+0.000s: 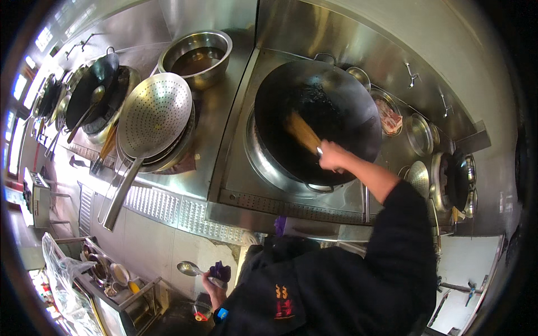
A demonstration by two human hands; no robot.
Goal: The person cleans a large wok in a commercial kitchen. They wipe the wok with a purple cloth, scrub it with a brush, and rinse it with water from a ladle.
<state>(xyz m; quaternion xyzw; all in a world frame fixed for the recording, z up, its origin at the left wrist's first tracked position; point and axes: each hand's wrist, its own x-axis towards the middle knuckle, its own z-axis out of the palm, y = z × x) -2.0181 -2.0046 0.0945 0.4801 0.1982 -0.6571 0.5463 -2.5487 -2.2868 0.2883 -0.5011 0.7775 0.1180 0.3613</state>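
My right hand (333, 156) grips a bamboo wok brush (303, 132), its bristle end inside a large black wok (353, 107). The wok tilts over a steel burner ring (256, 157); a dark wet patch shines on its inner wall. Low at my left side, my left hand (215, 290) holds a metal ladle (191, 269) by its handle. A crumpled purple cloth (220, 271) is at the same hand; whether the fingers grip it I cannot tell.
Left of the wok, a perforated strainer (155, 113) rests over a pot, its handle jutting past the counter edge. Behind it stands a steel basin (225, 52) of brown liquid. A bowl of sliced meat (388, 117) sits right of the wok. A seasoning cart (138, 300) stands lower left.
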